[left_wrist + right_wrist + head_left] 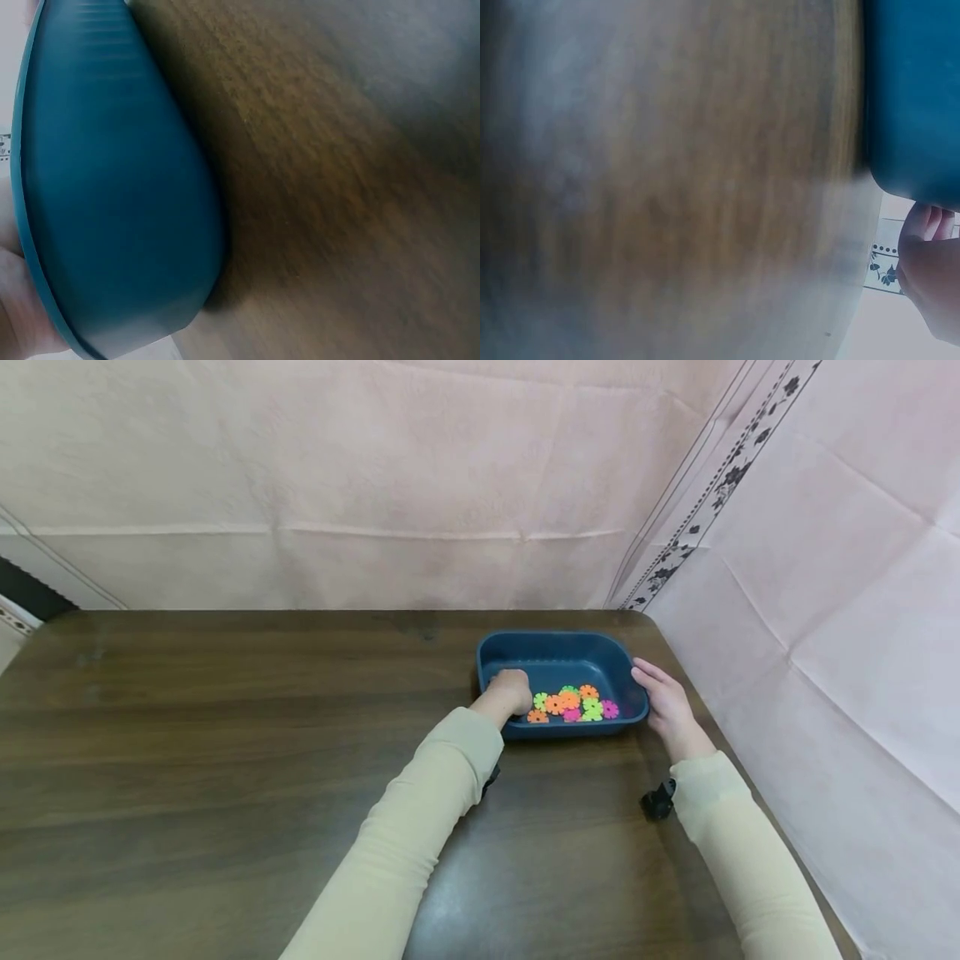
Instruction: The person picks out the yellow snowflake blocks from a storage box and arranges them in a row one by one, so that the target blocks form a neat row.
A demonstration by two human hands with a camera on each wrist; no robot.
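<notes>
A dark blue plastic basin rests on the brown table near its far right corner. Small flower-shaped pieces in orange, green, yellow and pink lie loose on its floor. My left hand reaches over the basin's left front edge and looks curled; its fingertips are hidden. In the left wrist view the left hand shows behind the basin rim. My right hand grips the basin's right end by the rim. Its fingers show at the basin's end in the right wrist view.
The wooden table stretches left and toward me. A pale cloth hangs behind it, and another pale cloth with a dark flower border hangs along the right. A black wrist camera sits on the right sleeve.
</notes>
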